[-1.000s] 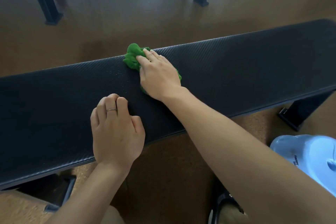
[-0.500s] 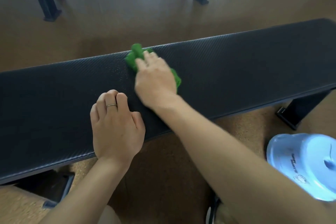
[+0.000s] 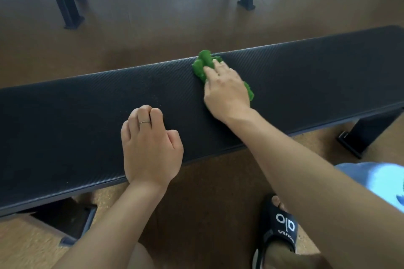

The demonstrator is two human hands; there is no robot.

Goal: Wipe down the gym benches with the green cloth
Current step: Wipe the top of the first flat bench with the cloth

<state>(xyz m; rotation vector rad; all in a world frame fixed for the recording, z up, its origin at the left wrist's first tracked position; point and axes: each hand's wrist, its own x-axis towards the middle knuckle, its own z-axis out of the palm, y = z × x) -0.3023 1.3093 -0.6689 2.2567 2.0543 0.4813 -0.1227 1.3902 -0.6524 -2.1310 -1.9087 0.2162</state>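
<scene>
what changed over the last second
The right hand, pressing the cloth, slid it rightward along the bench away from the left hand. The left hand stayed resting on the bench's near edge; nothing was picked up or let go.

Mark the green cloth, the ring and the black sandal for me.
green cloth [image 3: 202, 65], head view, bunched part beyond the fingertips.
ring [image 3: 145, 122], head view, band on a left-hand finger.
black sandal [image 3: 284, 225], head view, strap with white lettering.
</scene>
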